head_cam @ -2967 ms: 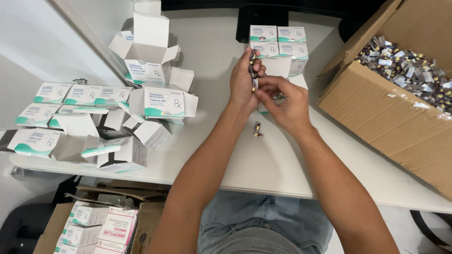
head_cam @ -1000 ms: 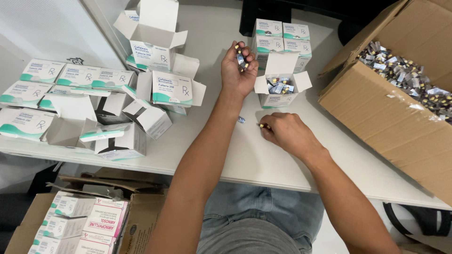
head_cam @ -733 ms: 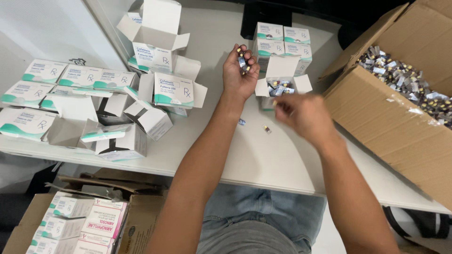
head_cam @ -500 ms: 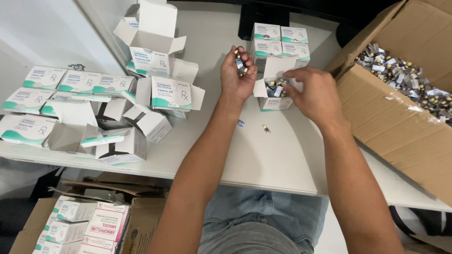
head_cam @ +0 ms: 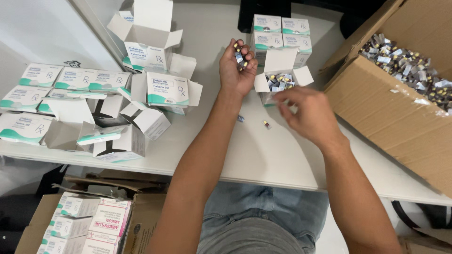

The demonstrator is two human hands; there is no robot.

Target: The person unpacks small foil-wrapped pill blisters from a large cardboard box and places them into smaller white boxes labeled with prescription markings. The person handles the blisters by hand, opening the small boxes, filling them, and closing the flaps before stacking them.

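Left hand (head_cam: 238, 70): fingers curled around a small stack of blister packs (head_cam: 239, 57), palm up.
Right hand (head_cam: 308, 115): blurred, beside the open small box (head_cam: 281, 82); grip cannot be told.
Done: that box looks partly filled; four closed boxes (head_cam: 281, 33) behind.
Left: strays (head_cam: 266, 124) on the table (head_cam: 263, 155), a cardboard carton (head_cam: 400, 101) full, empty boxes (head_cam: 141, 127).

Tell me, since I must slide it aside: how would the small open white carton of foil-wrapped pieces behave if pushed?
The small open white carton probably slides easily on the smooth white table. Thin card walls likely flex. With its flaps open, pieces might spill if it tips.
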